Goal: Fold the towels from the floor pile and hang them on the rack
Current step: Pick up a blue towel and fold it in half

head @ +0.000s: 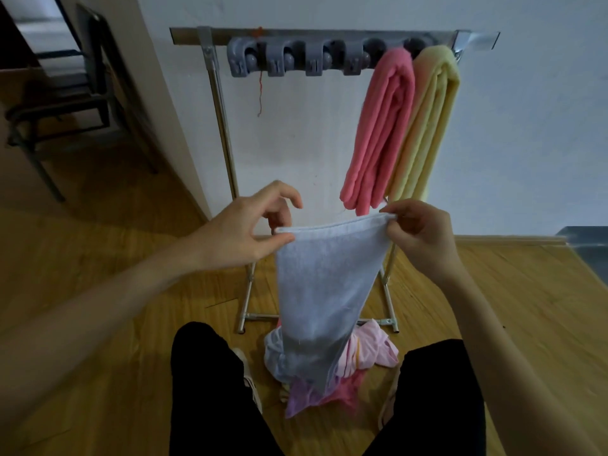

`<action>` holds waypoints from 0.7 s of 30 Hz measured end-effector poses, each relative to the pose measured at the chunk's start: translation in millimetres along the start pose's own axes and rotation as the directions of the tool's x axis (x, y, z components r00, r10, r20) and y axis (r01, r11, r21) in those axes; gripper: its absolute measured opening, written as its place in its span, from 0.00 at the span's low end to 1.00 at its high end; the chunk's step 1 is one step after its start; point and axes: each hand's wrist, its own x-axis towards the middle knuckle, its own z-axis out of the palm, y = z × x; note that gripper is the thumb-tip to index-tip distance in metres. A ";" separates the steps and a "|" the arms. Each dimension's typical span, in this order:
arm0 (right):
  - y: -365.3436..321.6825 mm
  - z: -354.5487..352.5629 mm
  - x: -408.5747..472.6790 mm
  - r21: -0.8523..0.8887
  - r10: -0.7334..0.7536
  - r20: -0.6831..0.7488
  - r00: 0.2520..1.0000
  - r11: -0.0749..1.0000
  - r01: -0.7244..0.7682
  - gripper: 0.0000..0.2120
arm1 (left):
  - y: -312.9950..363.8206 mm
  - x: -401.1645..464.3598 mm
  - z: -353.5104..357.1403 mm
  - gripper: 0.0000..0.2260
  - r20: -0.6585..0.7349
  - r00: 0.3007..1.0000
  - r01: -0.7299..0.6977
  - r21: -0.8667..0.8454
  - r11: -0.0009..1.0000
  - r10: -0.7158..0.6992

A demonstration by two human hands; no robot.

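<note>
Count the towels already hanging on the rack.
2: a pink towel and a yellow towel hang side by side at the rack's right end. The white towel is in hand, unhung.

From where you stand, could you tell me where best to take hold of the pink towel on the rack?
Grip the pink towel at its lower hanging ends, coming from the front-left. The yellow towel presses against its right side, and the top is tucked into a grey clip.
</note>
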 end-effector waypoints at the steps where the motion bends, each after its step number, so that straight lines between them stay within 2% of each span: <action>1: 0.3 3.0 4.0 -0.016 0.000 0.021 1.000 1.000 0.000 0.11 | 0.5 -1.8 1.1 0.14 0.096 0.995 -0.005 0.012 1.000 0.004; 4: -1.1 12.4 17.4 -0.021 0.003 0.103 0.995 1.000 -0.001 0.10 | -1.3 -3.9 -0.4 0.09 0.344 0.936 -0.125 0.144 0.982 0.068; 7: -2.1 20.7 25.0 -0.023 -0.012 0.170 0.985 1.000 0.016 0.09 | -2.5 -3.0 -4.4 0.08 0.487 0.868 -0.221 0.202 0.954 0.098; 10: -1.8 26.7 23.0 -0.018 -0.031 0.216 0.976 0.999 0.036 0.10 | -6.5 -3.3 -6.1 0.12 0.616 0.787 -0.247 0.254 0.935 0.041; 11: -1.3 27.4 21.2 -0.013 -0.035 0.224 0.974 0.999 0.039 0.10 | -7.9 -3.1 -5.1 0.15 0.638 0.768 -0.284 0.251 0.926 0.062; 13: 0.1 27.4 17.1 -0.001 -0.039 0.229 0.973 0.999 0.041 0.10 | -10.2 -0.7 0.3 0.15 0.608 0.772 -0.403 0.243 0.882 0.185; 16: 2.5 24.9 11.4 0.014 -0.044 0.191 0.981 0.999 0.042 0.09 | -4.0 3.4 10.8 0.07 0.490 0.775 -0.576 0.289 0.765 0.399; 18: 4.2 22.1 9.2 0.026 -0.031 0.159 0.987 0.999 0.027 0.09 | 4.7 5.5 18.2 0.04 0.460 0.735 -0.668 0.360 0.651 0.499; 21: 5.7 16.8 8.0 0.044 -0.012 0.165 0.986 0.999 0.005 0.09 | 15.8 7.7 32.0 0.03 0.496 0.647 -0.763 0.416 0.495 0.580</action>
